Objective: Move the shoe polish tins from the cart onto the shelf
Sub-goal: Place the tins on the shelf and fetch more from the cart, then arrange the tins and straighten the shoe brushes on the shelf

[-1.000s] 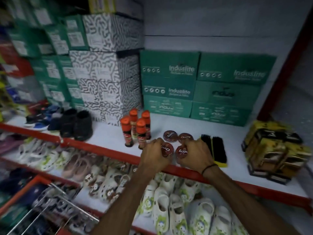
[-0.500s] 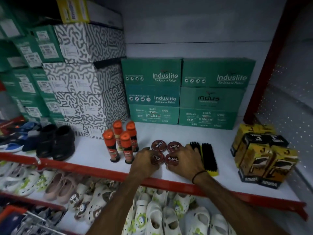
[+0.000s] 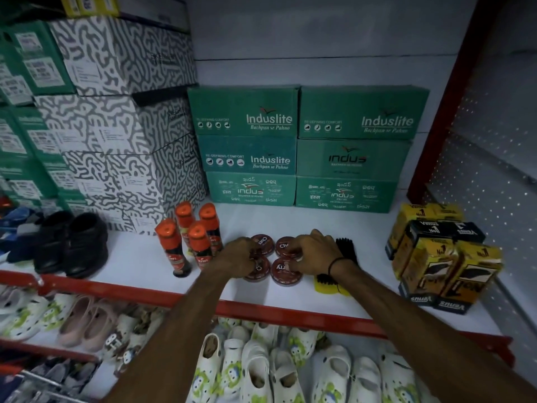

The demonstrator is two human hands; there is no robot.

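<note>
Four round dark red shoe polish tins sit in a two-by-two group on the white shelf [image 3: 293, 223]. My left hand [image 3: 239, 257] curls over the front left tin [image 3: 258, 271], fingertips reaching the back left tin [image 3: 265, 242]. My right hand [image 3: 313, 253] covers part of the back right tin [image 3: 282, 248], with its thumb pressed on the front right tin [image 3: 284, 275]. All the tins rest flat on the shelf.
Several orange-capped polish bottles [image 3: 191, 242] stand just left of the tins. A black brush [image 3: 343, 251] lies right of them, then yellow and black cartons [image 3: 444, 263]. Green shoe boxes [image 3: 305, 146] are stacked behind. Black shoes [image 3: 72, 242] at left. Red shelf edge [image 3: 261, 311] in front.
The two front tins went from being held near the shelf edge to resting on the shelf. Both hands slid a little further back over the group. The view moved closer.
</note>
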